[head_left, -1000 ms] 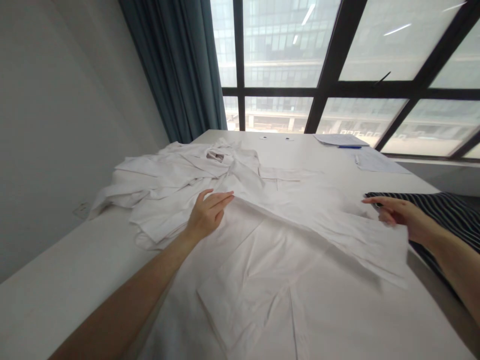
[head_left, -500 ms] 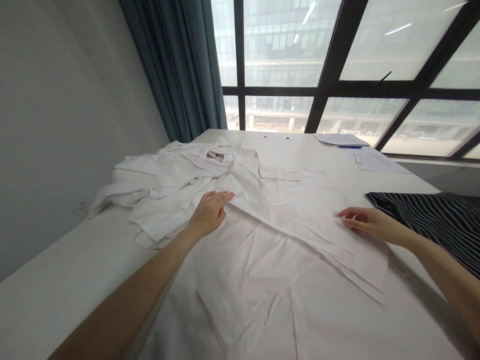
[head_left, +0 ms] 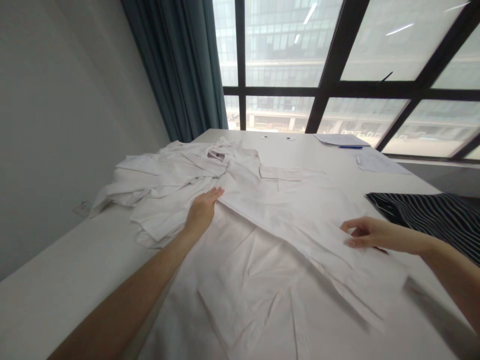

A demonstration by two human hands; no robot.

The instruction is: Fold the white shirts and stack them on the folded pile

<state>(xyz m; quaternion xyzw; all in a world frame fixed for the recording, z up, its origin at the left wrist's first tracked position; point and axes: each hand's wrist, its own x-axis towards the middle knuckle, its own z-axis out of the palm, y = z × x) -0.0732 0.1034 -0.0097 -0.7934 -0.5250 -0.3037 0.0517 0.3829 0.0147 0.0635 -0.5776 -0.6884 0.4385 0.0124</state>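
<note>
1. White shirt (head_left: 277,215) spreads from the centre towards six o'clock.
2. My left hand (head_left: 203,207) lies flat on it at eight o'clock, fingers together.
3. My right hand (head_left: 360,234) curls at four o'clock; whether it grips cloth, I cannot tell.

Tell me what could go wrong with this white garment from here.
Creases in the white garment might set under its loose upper layer. The crumpled white cloth beside the left hand could get dragged along. The right hand, near the striped cloth, might brush it.
</note>
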